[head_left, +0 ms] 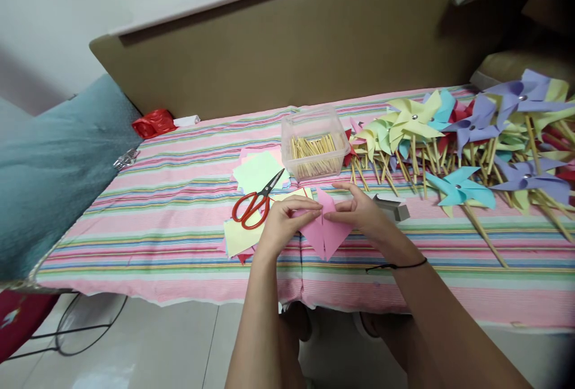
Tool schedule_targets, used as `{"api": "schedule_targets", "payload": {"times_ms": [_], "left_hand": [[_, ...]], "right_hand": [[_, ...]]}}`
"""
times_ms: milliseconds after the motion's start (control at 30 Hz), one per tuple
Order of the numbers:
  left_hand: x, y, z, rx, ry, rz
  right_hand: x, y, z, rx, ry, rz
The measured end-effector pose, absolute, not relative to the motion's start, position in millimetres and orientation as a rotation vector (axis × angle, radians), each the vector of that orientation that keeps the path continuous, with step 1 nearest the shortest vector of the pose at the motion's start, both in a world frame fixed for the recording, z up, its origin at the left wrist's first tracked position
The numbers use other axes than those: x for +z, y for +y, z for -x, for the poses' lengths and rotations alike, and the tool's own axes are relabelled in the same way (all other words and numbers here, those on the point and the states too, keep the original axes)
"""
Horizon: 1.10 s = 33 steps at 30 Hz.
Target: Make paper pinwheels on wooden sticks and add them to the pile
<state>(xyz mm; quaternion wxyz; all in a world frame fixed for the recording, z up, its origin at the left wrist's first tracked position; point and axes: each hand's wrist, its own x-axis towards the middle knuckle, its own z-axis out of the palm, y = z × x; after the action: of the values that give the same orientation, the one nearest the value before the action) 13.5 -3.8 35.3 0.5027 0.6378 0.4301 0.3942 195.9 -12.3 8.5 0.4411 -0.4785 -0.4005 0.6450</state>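
Observation:
A pink paper square (pixel 330 234) with slits cut in it is held above the striped cloth, one corner toward me. My left hand (pixel 287 221) pinches its left side near the centre between thumb and fingers. On the other side my right hand (pixel 359 212) grips the paper with thumb and index finger, its other fingers partly bent. Left of my hands, scissors (pixel 252 204) with red handles lie with blades slightly apart on a stack of coloured paper sheets (pixel 256 172). More pale yellow sheets (pixel 241 236) lie below the scissors.
A clear plastic box (pixel 314 167) of short wooden sticks stands behind my hands. Several finished paper pinwheels (pixel 459 187) on sticks are heaped at the right. A small grey box (pixel 395 208) sits beside my right hand. A red bag (pixel 155 123) lies far left, near a blue cushion (pixel 67 167).

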Motion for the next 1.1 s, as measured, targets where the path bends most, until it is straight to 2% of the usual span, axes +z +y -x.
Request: {"api": "schedule_targets", "payload": {"times_ms": [333, 1100], "left_hand": [[32.9, -4.2, -19.2, 0.976, 1.197, -1.475], [32.8, -4.0, -20.1, 1.033, 1.242, -1.494]], "right_hand": [[12.2, -12.9, -195.7, 1.589, -1.047, 1.167], [9.6, -13.4, -191.0, 1.547, -1.058, 1.227]]}}
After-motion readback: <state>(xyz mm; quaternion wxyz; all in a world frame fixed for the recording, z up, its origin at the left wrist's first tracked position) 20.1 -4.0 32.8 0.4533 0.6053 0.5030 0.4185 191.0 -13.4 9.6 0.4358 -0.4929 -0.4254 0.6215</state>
